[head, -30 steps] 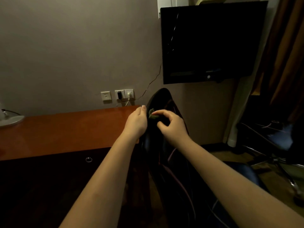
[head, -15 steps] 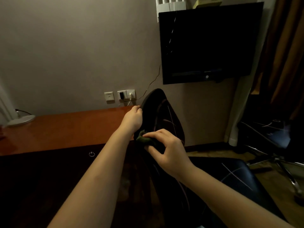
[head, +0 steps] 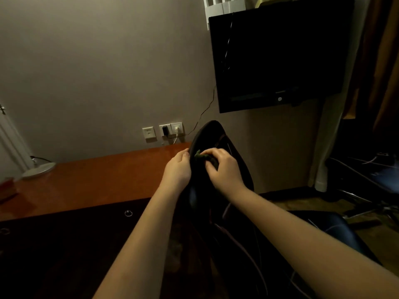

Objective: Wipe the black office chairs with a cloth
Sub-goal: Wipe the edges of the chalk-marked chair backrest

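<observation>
Glossy wooden desk, smooth black chair

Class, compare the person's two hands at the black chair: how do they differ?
The left hand grips the chair back at its left edge; the right hand pinches a green cloth against its front. The left hand holds no cloth; the right hand does. Both sit level with each other, near the chair back's top.

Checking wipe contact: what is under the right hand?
A green cloth, gripped by the right hand against the black chair back. The hand covers most of it.
</observation>
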The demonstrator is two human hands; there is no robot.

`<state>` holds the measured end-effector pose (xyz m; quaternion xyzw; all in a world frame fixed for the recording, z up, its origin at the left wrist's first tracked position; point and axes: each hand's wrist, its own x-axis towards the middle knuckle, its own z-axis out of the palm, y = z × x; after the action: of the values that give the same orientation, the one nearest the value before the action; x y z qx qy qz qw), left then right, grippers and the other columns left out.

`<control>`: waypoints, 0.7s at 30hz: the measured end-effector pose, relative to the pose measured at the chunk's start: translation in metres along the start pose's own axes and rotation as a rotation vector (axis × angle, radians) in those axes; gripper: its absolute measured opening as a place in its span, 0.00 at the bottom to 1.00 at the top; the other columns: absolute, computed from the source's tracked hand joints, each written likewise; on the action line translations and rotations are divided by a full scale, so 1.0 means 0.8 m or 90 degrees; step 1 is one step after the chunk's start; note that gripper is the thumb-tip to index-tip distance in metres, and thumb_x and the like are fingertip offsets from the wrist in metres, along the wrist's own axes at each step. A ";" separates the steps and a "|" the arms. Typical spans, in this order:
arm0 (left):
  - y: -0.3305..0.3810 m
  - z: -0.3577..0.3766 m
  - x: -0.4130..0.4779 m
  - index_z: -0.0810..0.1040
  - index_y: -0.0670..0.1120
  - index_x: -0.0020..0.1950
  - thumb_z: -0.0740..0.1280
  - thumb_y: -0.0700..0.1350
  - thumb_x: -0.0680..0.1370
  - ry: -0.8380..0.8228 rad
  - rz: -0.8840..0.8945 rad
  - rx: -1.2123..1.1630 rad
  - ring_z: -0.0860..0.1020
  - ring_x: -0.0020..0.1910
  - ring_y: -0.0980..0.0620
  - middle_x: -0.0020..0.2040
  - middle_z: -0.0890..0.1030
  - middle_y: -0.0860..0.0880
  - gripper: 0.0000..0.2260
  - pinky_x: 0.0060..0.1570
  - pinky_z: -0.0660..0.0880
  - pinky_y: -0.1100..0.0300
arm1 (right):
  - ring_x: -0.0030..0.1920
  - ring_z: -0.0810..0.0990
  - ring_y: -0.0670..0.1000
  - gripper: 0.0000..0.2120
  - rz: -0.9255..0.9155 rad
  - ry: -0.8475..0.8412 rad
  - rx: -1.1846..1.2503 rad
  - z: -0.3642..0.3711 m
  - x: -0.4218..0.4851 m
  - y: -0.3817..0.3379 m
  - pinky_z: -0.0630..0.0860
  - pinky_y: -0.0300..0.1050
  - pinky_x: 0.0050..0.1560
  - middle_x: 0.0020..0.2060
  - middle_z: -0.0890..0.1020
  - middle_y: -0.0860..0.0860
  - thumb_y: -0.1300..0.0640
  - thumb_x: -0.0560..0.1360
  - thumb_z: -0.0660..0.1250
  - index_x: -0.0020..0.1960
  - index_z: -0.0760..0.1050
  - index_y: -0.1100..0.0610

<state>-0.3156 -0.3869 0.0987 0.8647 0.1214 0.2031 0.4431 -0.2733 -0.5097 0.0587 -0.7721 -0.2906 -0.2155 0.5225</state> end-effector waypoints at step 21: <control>0.001 0.004 0.000 0.72 0.47 0.70 0.47 0.53 0.85 0.015 -0.046 -0.090 0.70 0.67 0.50 0.68 0.73 0.45 0.21 0.55 0.63 0.62 | 0.57 0.76 0.53 0.11 -0.051 -0.116 -0.108 0.005 0.085 -0.004 0.72 0.44 0.59 0.55 0.79 0.54 0.65 0.77 0.63 0.57 0.79 0.57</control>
<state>-0.3139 -0.3895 0.0981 0.8239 0.1433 0.2049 0.5086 -0.2248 -0.4901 0.1026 -0.8176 -0.3485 -0.1888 0.4176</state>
